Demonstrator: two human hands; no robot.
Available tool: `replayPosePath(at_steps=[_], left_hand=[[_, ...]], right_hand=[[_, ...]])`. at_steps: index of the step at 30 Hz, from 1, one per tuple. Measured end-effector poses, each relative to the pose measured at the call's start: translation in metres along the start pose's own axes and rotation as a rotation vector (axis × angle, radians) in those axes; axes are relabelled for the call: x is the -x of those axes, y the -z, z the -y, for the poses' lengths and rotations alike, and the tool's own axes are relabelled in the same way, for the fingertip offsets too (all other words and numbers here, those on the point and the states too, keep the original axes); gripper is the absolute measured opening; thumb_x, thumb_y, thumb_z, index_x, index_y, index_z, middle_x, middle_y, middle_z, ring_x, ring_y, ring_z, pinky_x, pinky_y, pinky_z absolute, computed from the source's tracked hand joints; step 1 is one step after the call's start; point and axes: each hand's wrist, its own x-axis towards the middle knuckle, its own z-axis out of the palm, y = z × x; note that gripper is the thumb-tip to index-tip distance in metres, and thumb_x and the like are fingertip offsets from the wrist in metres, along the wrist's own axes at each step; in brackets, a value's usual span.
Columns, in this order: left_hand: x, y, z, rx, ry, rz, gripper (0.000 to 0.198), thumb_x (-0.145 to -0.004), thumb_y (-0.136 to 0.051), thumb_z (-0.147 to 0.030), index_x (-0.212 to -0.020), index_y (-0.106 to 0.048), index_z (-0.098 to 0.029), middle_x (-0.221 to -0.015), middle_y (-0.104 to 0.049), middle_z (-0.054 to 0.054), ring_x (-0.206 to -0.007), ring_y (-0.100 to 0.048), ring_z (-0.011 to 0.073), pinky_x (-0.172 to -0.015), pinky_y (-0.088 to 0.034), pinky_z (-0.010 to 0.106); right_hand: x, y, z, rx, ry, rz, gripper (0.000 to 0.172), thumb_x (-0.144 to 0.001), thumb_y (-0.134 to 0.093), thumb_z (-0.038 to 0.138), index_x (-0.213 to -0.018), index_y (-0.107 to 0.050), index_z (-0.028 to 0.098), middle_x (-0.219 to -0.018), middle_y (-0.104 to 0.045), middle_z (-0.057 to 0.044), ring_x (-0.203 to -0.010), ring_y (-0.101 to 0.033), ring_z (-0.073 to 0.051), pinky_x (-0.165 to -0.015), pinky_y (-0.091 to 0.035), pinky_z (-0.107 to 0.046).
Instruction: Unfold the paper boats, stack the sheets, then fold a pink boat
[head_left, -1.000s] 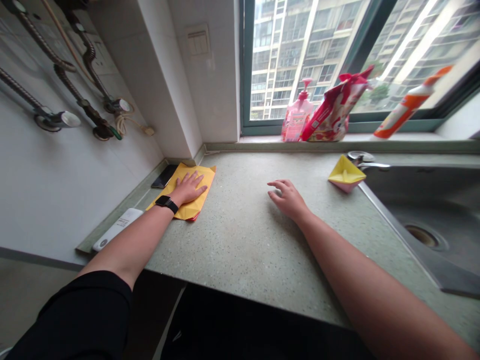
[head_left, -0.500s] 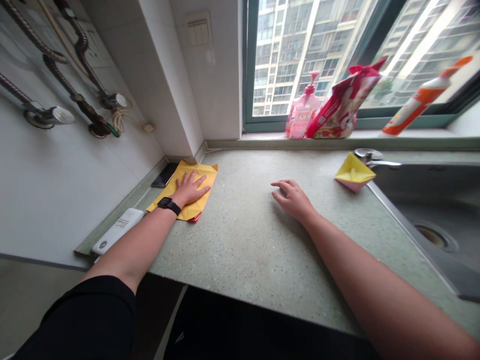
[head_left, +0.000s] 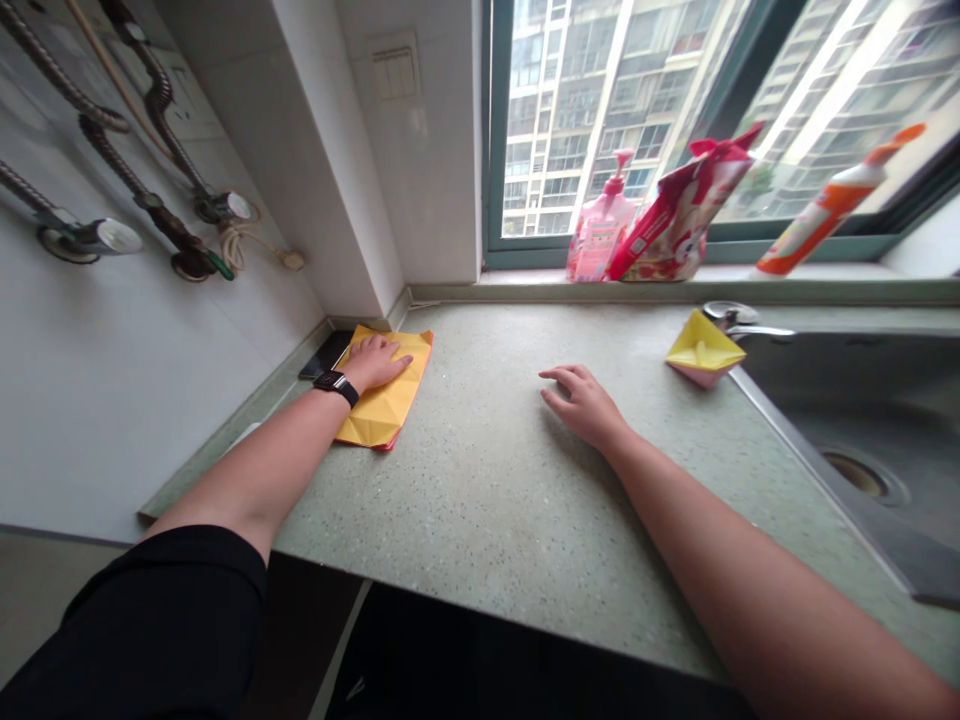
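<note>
Our left hand (head_left: 373, 363) lies flat, fingers released and spread, pressing down on a folded sheet of yellow origami paper (head_left: 384, 415), which has a red edge showing beneath it. That paper sits on the near-left part of the speckled grey-green stone countertop (head_left: 465, 500). A black smartwatch (head_left: 336, 388) circles our left wrist. A dark smartphone (head_left: 324, 355) lies on the same countertop, just beside the paper, with the hand partly above it.

Our right hand (head_left: 583, 405) sits mid-countertop, empty, with its fingers loosely curled; we cannot tell whether the fingertips touch the stone. Nearest to it, at the countertop's far right, stands a yellow-and-pink folded paper boat (head_left: 703, 350), at the edge of a stainless steel sink (head_left: 825, 400).

Beyond the countertop's back edge, on the windowsill, stand a pink plastic pump bottle (head_left: 600, 235), a red-and-white foil bag (head_left: 679, 205) and a tilted orange-and-white bottle (head_left: 821, 205).
</note>
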Motion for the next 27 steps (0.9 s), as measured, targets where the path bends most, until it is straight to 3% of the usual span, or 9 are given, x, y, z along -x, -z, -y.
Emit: replayPosePath(at_steps=[5, 14, 19, 23, 27], left_hand=[[0.004, -0.014, -0.004, 0.016, 0.021, -0.02, 0.085, -0.106, -0.032, -0.073, -0.175, -0.034, -0.024, -0.182, -0.03, 0.016, -0.168, -0.023, 0.042, -0.133, -0.015, 0.069], [0.005, -0.02, -0.004, 0.058, 0.06, 0.042, 0.086, -0.105, -0.025, -0.075, -0.179, -0.025, -0.03, -0.187, -0.017, 0.011, -0.171, -0.017, 0.0447, -0.131, -0.011, 0.078], [0.006, -0.019, -0.005, 0.068, 0.061, 0.041, 0.085, -0.104, -0.029, -0.077, -0.178, -0.026, -0.035, -0.187, -0.016, 0.007, -0.17, -0.016, 0.0464, -0.132, -0.014, 0.076], [0.012, -0.02, -0.007, 0.085, 0.053, -0.064, 0.08, -0.105, -0.037, -0.074, -0.172, -0.044, -0.03, -0.182, -0.032, 0.011, -0.165, -0.031, 0.0447, -0.132, -0.022, 0.069], [0.021, -0.02, -0.011, 0.051, -0.051, -0.252, 0.058, -0.108, -0.047, -0.059, -0.14, -0.076, -0.02, -0.153, -0.065, 0.016, -0.145, -0.055, 0.0368, -0.126, -0.038, 0.05]], right_hand=[[0.0, 0.0, -0.001, 0.007, -0.005, 0.003, 0.032, -0.094, -0.066, 0.038, -0.121, -0.08, 0.028, -0.122, -0.069, -0.011, -0.119, -0.07, -0.03, -0.113, -0.054, -0.048], [0.002, 0.0, 0.001, 0.018, -0.005, -0.011, 0.034, -0.094, -0.064, 0.04, -0.12, -0.08, 0.026, -0.124, -0.071, -0.013, -0.12, -0.07, -0.032, -0.112, -0.055, -0.051], [0.001, 0.001, 0.001, 0.023, -0.005, -0.006, 0.034, -0.093, -0.064, 0.04, -0.12, -0.08, 0.027, -0.123, -0.071, -0.012, -0.119, -0.071, -0.032, -0.112, -0.055, -0.05], [0.001, 0.002, 0.001, 0.022, 0.004, 0.006, 0.034, -0.093, -0.064, 0.04, -0.121, -0.08, 0.026, -0.123, -0.071, -0.012, -0.119, -0.071, -0.032, -0.112, -0.055, -0.05], [0.0, 0.002, 0.003, 0.03, 0.004, 0.015, 0.035, -0.093, -0.064, 0.038, -0.122, -0.08, 0.024, -0.122, -0.071, -0.014, -0.118, -0.071, -0.031, -0.111, -0.055, -0.049]])
